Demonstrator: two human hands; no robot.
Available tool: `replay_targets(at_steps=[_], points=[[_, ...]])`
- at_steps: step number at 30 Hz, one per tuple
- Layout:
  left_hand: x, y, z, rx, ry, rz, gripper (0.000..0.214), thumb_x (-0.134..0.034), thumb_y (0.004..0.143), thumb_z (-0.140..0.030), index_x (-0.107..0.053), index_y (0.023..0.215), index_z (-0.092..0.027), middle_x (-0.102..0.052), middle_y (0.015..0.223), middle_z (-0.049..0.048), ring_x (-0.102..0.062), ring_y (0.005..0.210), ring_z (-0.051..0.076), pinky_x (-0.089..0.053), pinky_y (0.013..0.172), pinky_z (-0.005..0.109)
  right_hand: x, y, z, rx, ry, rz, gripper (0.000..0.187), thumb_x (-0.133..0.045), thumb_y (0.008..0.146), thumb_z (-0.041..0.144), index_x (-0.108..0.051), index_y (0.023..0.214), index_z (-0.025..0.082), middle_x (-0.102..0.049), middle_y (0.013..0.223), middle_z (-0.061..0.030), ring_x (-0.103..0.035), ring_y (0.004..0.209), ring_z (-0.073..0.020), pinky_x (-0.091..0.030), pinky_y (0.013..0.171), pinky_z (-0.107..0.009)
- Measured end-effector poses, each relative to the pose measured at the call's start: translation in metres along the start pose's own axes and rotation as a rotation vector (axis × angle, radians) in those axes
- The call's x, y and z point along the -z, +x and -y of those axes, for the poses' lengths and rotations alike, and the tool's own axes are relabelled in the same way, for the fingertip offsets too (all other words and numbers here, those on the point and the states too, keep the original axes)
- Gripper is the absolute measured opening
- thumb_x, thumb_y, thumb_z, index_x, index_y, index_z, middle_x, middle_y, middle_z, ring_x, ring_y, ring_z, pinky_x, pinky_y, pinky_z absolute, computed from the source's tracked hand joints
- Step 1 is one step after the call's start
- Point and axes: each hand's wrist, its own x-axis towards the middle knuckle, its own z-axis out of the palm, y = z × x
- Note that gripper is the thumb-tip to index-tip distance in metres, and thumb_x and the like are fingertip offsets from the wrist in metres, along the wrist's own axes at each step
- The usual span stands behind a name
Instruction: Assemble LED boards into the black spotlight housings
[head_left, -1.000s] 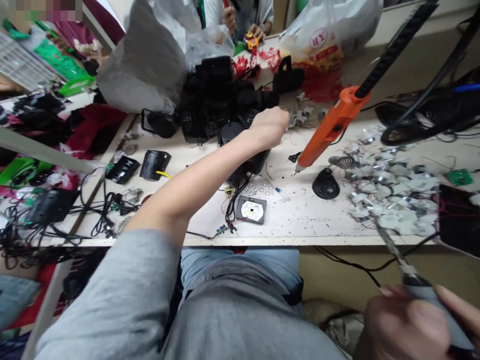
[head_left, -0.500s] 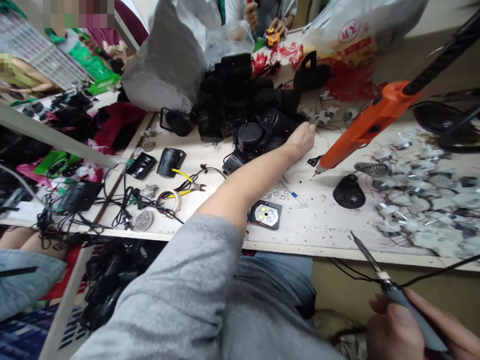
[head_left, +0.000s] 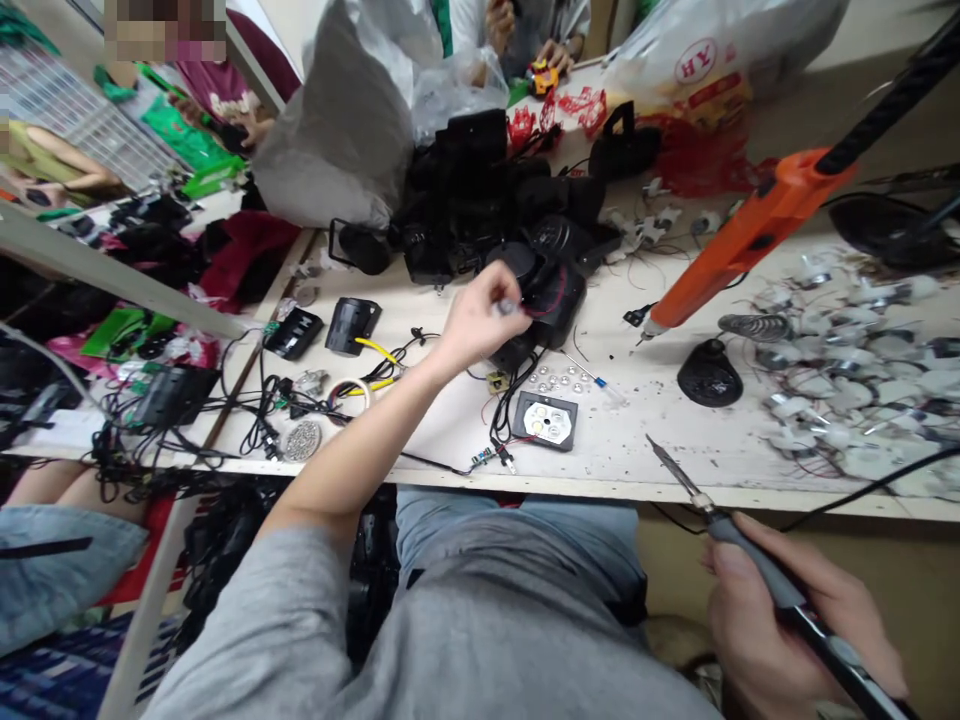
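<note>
My left hand (head_left: pixel 480 318) is raised over the workbench (head_left: pixel 615 440) and pinches a small silvery part with thin wires trailing from it. It hovers just in front of a black round lamp housing (head_left: pixel 544 285). My right hand (head_left: pixel 780 620) sits low, below the bench edge, closed around the grey handle of a soldering iron (head_left: pixel 720 510) whose tip points up toward the bench. A small black LED board (head_left: pixel 545 420) with wires lies near the front edge.
An orange electric screwdriver (head_left: pixel 739 240) hangs over the bench. A soldering iron stand (head_left: pixel 709 372) sits beside a heap of silvery reflector parts (head_left: pixel 847 380). Black housings (head_left: pixel 480 190) and plastic bags (head_left: pixel 345 120) are piled behind. Cables and pliers (head_left: pixel 375 365) lie left. Another person's hands (head_left: pixel 525 40) work opposite.
My left hand has drawn back from the small parts at the far side toward me, now pinching a small part. My right hand has lifted the soldering iron nearer the bench edge.
</note>
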Motion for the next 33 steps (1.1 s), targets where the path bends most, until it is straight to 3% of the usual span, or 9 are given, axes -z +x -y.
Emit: replay_targets(at_steps=[5, 9, 14, 22, 27, 33], points=[[0.008, -0.086, 0.048, 0.256, -0.002, -0.049, 0.015, -0.069, 0.074, -0.021, -0.054, 0.071, -0.020, -0.057, 0.068, -0.0056, -0.051, 0.066, 0.012, -0.039, 0.066, 0.025, -0.015, 0.002, 0.016, 0.136, 0.070, 0.037, 0.019, -0.081, 0.075, 0.020, -0.078, 0.094, 0.021, -0.076, 0.075, -0.0037, -0.071, 0.058, -0.0198, -0.055, 0.056, -0.031], [0.009, -0.117, 0.058, 0.366, 0.102, -0.054, 0.015, -0.069, 0.071, -0.018, -0.055, 0.066, -0.020, -0.059, 0.066, -0.0050, -0.053, 0.066, 0.013, -0.040, 0.066, 0.025, -0.024, 0.004, 0.034, 0.237, 0.062, 0.115, 0.022, -0.076, 0.081, 0.014, -0.076, 0.102, 0.020, -0.076, 0.085, -0.0028, -0.072, 0.071, -0.0163, -0.057, 0.070, -0.028], [0.021, -0.127, 0.056, 0.403, 0.103, -0.040, 0.015, -0.075, 0.070, -0.017, -0.060, 0.066, -0.020, -0.067, 0.068, -0.0028, -0.064, 0.070, 0.015, -0.047, 0.070, 0.026, -0.029, 0.001, 0.042, 0.301, 0.083, 0.174, 0.029, -0.075, 0.083, 0.012, -0.073, 0.110, 0.022, -0.075, 0.088, -0.0016, -0.070, 0.073, -0.0154, -0.056, 0.070, -0.028], [0.030, -0.133, 0.058, 0.378, -0.409, -0.147, 0.030, -0.081, 0.073, -0.029, -0.059, 0.091, -0.019, -0.074, 0.075, -0.0006, -0.073, 0.077, 0.016, -0.055, 0.079, 0.029, -0.034, -0.001, 0.045, 0.292, 0.073, 0.198, 0.023, -0.073, 0.085, 0.015, -0.073, 0.107, 0.022, -0.076, 0.089, -0.0009, -0.072, 0.073, -0.0157, -0.057, 0.069, -0.027], [0.026, -0.131, 0.053, 0.334, -0.444, -0.172, 0.028, -0.082, 0.075, -0.033, -0.066, 0.091, -0.016, -0.074, 0.079, 0.0023, -0.073, 0.078, 0.016, -0.058, 0.074, 0.027, -0.038, 0.002, 0.048, 0.306, 0.112, 0.214, 0.022, -0.073, 0.086, 0.014, -0.072, 0.106, 0.021, -0.076, 0.089, -0.0014, -0.072, 0.074, -0.0153, -0.057, 0.069, -0.027], [0.029, -0.127, 0.039, 0.226, -0.474, -0.214, 0.054, -0.082, 0.077, -0.029, -0.061, 0.126, -0.020, -0.075, 0.079, -0.0004, -0.073, 0.077, 0.015, -0.059, 0.075, 0.026, -0.039, 0.002, 0.053, 0.309, 0.096, 0.213, 0.019, -0.071, 0.087, 0.015, -0.072, 0.105, 0.020, -0.076, 0.089, -0.0021, -0.071, 0.075, -0.0143, -0.056, 0.071, -0.025]])
